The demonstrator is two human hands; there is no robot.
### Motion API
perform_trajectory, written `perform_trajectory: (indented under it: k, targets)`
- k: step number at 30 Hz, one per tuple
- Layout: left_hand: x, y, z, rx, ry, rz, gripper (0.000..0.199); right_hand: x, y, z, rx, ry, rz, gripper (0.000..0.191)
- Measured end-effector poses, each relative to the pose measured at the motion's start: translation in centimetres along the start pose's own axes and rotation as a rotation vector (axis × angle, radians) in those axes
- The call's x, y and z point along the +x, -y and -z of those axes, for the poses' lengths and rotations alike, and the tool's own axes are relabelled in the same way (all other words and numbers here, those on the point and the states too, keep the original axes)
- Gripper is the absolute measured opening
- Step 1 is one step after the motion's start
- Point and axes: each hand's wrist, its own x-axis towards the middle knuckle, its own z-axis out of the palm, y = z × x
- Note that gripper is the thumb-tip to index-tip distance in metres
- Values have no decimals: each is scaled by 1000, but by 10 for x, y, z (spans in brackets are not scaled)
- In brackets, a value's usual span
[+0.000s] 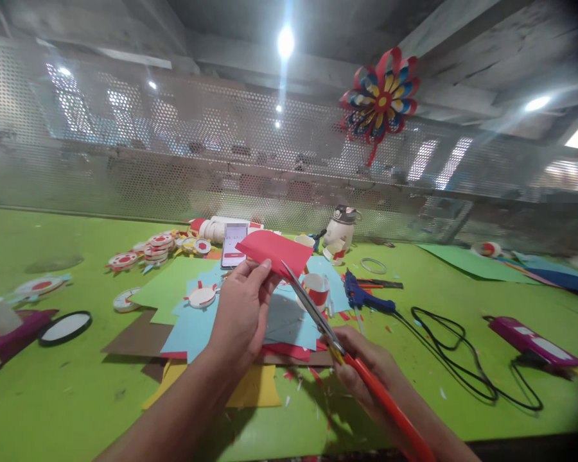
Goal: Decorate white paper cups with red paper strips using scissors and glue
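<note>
My left hand (248,295) pinches the near edge of a red sheet of paper (279,249), held up over the table. In my right hand (366,359) is a pair of scissors (313,308) with red handles, my fingers wrapped around them. The blade tips meet the paper's lower edge, just right of my left thumb; whether they have cut in, I cannot tell. Behind the blades stands a paper cup (315,290) with a red patch. Below my hands lies a stack of coloured paper (187,337) in blue, green, brown, red and yellow.
A blue glue gun (366,294) lies right, its black cord running to a purple power strip (534,341). Left are round paper pieces (158,247), a black-rimmed disc (65,327) and a phone (234,244). A jug (341,228) stands behind. A paper flower (383,99) hangs on the mesh.
</note>
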Motion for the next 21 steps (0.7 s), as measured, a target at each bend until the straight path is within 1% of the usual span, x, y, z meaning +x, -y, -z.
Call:
perform_trajectory:
  k: [4, 10, 14, 17, 21]
  targets:
    - [0, 0, 0, 18, -3, 6, 13, 0, 0, -1, 1, 12, -1, 44]
    - [0, 2, 1, -14, 48, 8, 10, -2, 1, 0, 24, 6, -8, 42]
    - [0, 2, 1, -19, 55, 3, 9, -3, 2, 1, 40, 15, -20, 40]
    - [0, 1, 0, -11, 57, 2, 9, -3, 0, 1, 20, 26, -25, 42]
    - [0, 0, 0, 14, 57, 33, 10, -4, -2, 1, 37, 47, -23, 44]
